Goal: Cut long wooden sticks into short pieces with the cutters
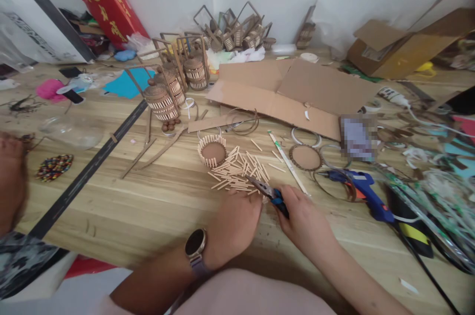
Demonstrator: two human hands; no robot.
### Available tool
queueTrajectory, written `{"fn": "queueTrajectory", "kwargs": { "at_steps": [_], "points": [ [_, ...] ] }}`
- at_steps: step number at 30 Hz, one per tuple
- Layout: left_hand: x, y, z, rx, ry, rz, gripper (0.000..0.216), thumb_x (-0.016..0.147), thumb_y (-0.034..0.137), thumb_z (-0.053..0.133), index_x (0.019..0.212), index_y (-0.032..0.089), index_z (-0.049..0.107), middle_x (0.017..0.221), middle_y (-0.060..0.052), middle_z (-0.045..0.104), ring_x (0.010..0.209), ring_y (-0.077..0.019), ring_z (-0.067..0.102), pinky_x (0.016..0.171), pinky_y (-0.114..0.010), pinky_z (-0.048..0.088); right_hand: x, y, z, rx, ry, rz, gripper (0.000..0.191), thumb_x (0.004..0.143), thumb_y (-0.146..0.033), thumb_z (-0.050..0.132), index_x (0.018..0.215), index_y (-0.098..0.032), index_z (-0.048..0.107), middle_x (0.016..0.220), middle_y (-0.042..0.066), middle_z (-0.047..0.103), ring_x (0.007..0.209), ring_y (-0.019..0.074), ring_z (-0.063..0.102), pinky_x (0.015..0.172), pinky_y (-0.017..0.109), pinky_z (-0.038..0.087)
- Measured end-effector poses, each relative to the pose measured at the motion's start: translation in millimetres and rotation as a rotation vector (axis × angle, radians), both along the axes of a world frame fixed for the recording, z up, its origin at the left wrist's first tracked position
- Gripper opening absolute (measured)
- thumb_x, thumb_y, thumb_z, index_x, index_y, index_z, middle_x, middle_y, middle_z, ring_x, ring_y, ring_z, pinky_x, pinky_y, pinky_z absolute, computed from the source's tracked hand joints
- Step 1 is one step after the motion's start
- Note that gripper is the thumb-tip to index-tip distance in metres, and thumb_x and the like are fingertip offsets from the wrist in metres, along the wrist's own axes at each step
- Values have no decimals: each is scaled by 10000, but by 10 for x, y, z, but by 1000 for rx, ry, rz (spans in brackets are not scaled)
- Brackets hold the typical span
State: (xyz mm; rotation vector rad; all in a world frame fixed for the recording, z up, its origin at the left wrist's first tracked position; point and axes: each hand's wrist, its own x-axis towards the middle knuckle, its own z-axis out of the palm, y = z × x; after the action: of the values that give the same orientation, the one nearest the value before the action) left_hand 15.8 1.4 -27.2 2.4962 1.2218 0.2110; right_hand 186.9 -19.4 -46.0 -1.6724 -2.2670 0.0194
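Observation:
My right hand (302, 218) is closed round the blue handles of a pair of pliers (270, 192), whose jaws point left toward a heap of short wooden sticks (239, 171). My left hand (233, 223), with a watch (196, 245) on its wrist, rests on the wooden floor with its fingers curled at the near edge of the stick heap; what the fingers hold, if anything, is hidden. Just behind the sticks stands a small round basket (212, 151) walled with upright sticks.
A blue glue gun (361, 190) lies to the right, by a cardboard disc (305, 157) and wire rings. Flat cardboard (293, 90) and finished stick lanterns (163, 95) sit farther back. A black strip (92, 166) crosses the floor at left. Another person's foot (11, 176) shows at the left edge.

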Motion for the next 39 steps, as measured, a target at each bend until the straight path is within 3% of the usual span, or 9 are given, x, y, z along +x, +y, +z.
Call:
{"fn": "queueTrajectory", "kwargs": {
  "at_steps": [12,20,23,25,27,30,35,39],
  "points": [
    [10,-22,76,-61,125,3,262,921,64,363,972,119,614,972,-144,681,950,-280,623,926,-463,438,-107,-1,16,-75,-39,-100,218,696,-65,490,821,-241,458,764,62,669,715,247,633,571,293,377],
    [45,-40,0,-83,95,46,304,895,21,331,941,91,624,916,-170,679,906,-287,626,920,-455,425,-180,42,17,-170,-7,-129,214,735,-25,465,834,-212,495,816,110,674,775,273,637,625,319,412],
    [-37,46,-16,-119,-60,-4,267,926,89,354,974,125,614,1017,-153,678,976,-271,607,941,-429,410,-73,87,92,-233,39,-62,155,777,-67,487,830,-212,502,799,84,671,741,245,639,614,304,436],
    [-124,131,-10,-269,-251,-50,199,950,193,403,955,163,600,1024,-103,683,967,-230,602,907,-363,422,58,107,193,-298,114,35,86,832,-141,499,822,-227,503,745,24,655,665,189,620,585,264,449],
    [-194,206,-8,-554,-422,-104,270,973,313,381,819,181,559,757,-34,661,750,-168,590,764,-287,438,185,110,315,-387,263,129,83,887,-239,485,809,-235,513,707,-11,630,624,157,592,575,241,462],
    [-202,248,-54,-870,-737,13,349,967,455,349,822,183,513,629,0,615,630,-134,536,665,-255,397,255,92,460,-437,442,146,139,899,-306,489,790,-232,535,689,-10,610,624,156,568,586,256,469],
    [-52,183,-214,-1087,-908,222,414,834,576,551,802,163,545,734,-24,638,694,-144,563,646,-259,364,46,79,433,-348,452,217,76,871,-193,509,829,-221,567,872,58,625,808,193,597,715,301,491],
    [-1,161,-255,-1109,-921,290,517,747,669,615,784,155,570,770,-26,633,746,-158,577,651,-264,376,-61,97,312,-340,453,151,64,865,-180,500,862,-224,547,819,40,625,742,187,609,653,279,485]
  ]
}}
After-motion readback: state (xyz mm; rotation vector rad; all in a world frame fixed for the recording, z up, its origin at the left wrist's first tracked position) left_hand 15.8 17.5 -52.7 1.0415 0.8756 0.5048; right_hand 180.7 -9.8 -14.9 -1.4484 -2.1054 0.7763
